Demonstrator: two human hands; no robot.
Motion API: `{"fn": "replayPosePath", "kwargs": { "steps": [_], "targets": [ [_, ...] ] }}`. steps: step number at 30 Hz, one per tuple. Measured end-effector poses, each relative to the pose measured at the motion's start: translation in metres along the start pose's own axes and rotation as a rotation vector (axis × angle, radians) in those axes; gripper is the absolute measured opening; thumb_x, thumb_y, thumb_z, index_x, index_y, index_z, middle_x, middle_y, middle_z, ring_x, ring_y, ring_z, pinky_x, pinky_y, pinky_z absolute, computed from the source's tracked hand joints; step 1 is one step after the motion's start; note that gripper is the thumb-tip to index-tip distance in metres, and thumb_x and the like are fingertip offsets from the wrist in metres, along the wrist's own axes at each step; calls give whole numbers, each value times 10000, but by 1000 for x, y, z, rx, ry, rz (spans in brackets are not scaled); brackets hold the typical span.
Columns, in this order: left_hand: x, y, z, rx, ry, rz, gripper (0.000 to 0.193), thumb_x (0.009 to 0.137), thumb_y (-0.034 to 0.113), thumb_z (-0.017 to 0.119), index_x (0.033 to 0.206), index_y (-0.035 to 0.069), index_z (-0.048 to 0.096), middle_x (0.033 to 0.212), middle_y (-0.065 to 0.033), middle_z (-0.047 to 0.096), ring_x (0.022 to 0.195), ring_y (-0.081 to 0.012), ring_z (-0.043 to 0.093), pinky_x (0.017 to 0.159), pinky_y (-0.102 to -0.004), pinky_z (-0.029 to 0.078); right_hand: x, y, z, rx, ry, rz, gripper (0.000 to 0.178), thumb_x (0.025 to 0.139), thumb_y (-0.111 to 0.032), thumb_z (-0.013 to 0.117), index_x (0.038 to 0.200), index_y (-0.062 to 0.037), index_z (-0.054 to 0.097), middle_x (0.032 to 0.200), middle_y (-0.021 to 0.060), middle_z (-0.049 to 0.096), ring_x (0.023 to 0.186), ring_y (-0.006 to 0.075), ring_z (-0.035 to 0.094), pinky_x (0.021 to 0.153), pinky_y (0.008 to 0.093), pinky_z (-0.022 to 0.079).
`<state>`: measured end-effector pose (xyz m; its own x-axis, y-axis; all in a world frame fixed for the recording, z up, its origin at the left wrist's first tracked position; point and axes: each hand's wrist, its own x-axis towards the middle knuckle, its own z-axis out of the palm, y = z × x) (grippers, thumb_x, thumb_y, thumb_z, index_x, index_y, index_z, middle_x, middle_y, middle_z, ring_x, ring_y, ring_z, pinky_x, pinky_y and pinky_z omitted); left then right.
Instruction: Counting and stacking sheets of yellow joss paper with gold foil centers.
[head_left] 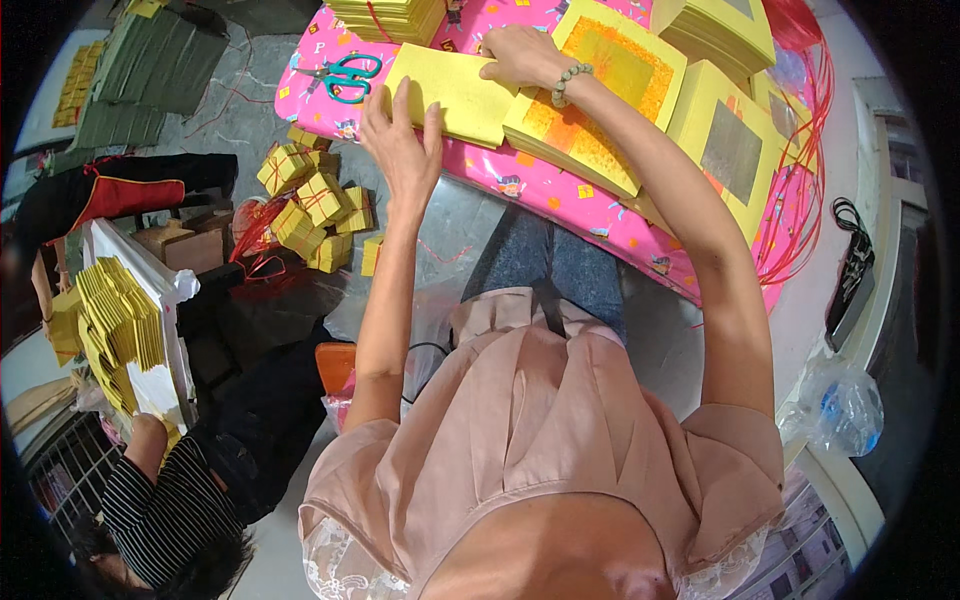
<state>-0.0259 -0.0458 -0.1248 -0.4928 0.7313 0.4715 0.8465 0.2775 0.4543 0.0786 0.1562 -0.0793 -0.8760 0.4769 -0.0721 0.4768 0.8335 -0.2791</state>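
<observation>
A folded-looking yellow paper [455,95] lies on the pink patterned tablecloth [480,165] before me. My left hand [403,150] rests on its near left part, fingers stretched out and spread. At its far right corner my right hand [522,58], with a beaded bracelet at the wrist, has its fingers bent in against the paper; their tips are partly hidden. Beside the paper, under my right forearm, stands a stack of yellow sheets [540,125] with an orange and gold square on top. Teal-handled scissors [350,78] lie left of the paper.
More yellow paper stacks [735,150] and red strings [815,150] fill the table's right side. Tied yellow bundles [322,198] lie on the floor at left. Farther left, people handle yellow packets [120,310] at another table. A clear plastic bag [840,405] is at right.
</observation>
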Motion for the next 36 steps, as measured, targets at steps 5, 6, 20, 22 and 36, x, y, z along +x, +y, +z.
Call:
{"fn": "replayPosePath", "kwargs": {
  "steps": [5, 6, 20, 22, 36],
  "targets": [
    [-5, 0, 6, -12, -69, -20, 715, 847, 474, 696, 1391, 62, 482, 1462, -327, 280, 1373, -516, 195, 1104, -621, 211, 1, 0, 0, 24, -28, 26, 304, 754, -301, 716, 699, -26, 599, 615, 141, 593, 627, 324, 605, 590, 457, 439],
    [-4, 0, 6, -32, -52, -23, 735, 843, 484, 697, 1397, 56, 473, 1467, -333, 265, 1370, -514, 198, 1103, -620, 209, 1, 1, 0, 25, -28, 29, 304, 754, -301, 716, 699, -26, 599, 615, 141, 593, 627, 324, 605, 590, 457, 439],
    [-1, -10, 14, -45, -53, -119, 744, 877, 556, 628, 1429, 92, 447, 1460, -319, 285, 1331, -449, 297, 1088, -570, 215, 3, -2, -8, 118, -134, 132, 333, 764, -337, 775, 825, -18, 704, 750, 155, 689, 736, 292, 694, 660, 430, 526],
    [0, -12, 14, -59, -45, -123, 735, 878, 556, 624, 1423, 94, 455, 1445, -300, 313, 1316, -437, 322, 1083, -561, 223, 4, -5, -7, 101, -127, 136, 329, 767, -339, 774, 819, -22, 706, 740, 150, 686, 726, 285, 692, 658, 429, 526],
    [7, 1, 11, -16, -65, 90, 516, 909, 422, 607, 1333, 128, 576, 1461, -191, 412, 1337, -405, 345, 1097, -564, 227, -2, -5, 1, 50, -4, 66, 293, 791, -329, 727, 798, -41, 674, 683, 147, 647, 714, 332, 658, 643, 463, 474]
  ]
}}
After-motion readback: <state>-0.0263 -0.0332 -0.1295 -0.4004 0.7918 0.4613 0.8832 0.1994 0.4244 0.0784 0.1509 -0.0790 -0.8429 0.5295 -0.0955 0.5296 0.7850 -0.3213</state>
